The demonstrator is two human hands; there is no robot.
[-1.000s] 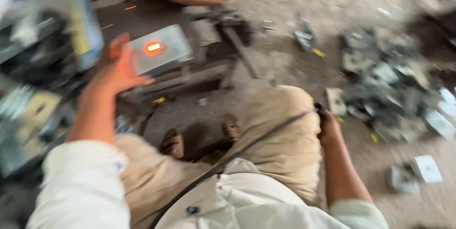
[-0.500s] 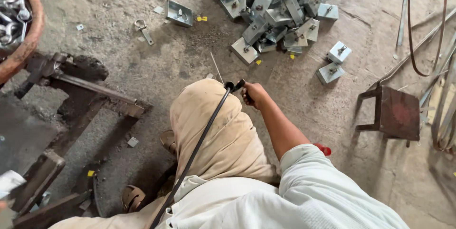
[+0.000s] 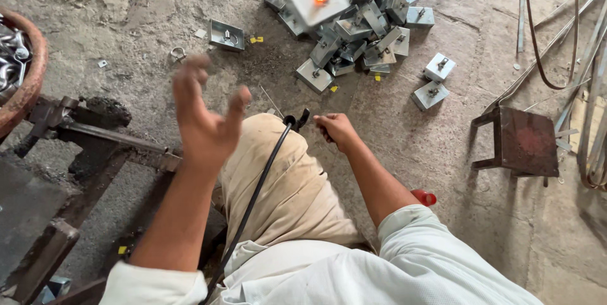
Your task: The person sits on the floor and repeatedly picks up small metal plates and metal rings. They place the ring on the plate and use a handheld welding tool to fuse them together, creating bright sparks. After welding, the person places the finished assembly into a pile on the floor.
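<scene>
Here the left hand [image 3: 205,115] is raised in the air above the left knee, palm turned toward the camera, fingers spread loosely apart and slightly blurred, holding nothing; its bare forearm rises straight up from a rolled white sleeve [image 3: 155,283] at the bottom edge of the view. The right hand [image 3: 335,129] reaches forward past the right knee with the arm nearly straight, and its fingers are curled together around the dark handle of a welding holder [image 3: 302,119], whose black cable [image 3: 253,204] trails back across the tan trouser leg [image 3: 288,197] toward the body. Beyond both hands, near the top edge of the concrete floor [image 3: 442,172], a square grey metal plate with a glowing orange spot [image 3: 316,0] sits on top of a heap of similar small grey metal box-shaped brackets [image 3: 360,33]; whether it rests there or is in the air cannot be told. Two more such brackets [image 3: 433,80] lie apart to the right of the heap, and a single one [image 3: 226,34] lies to its left, just beside a small metal ring [image 3: 178,53]. At the right side of the floor stands a low rusty brown metal stool [image 3: 525,140], with long thin steel rods [image 3: 569,58] lying behind it. To the left, a dark, grimy iron frame [image 3: 95,137] runs toward the bottom left corner, and a rusty round basin of metal pieces [image 3: 22,71] shows at the left edge.
</scene>
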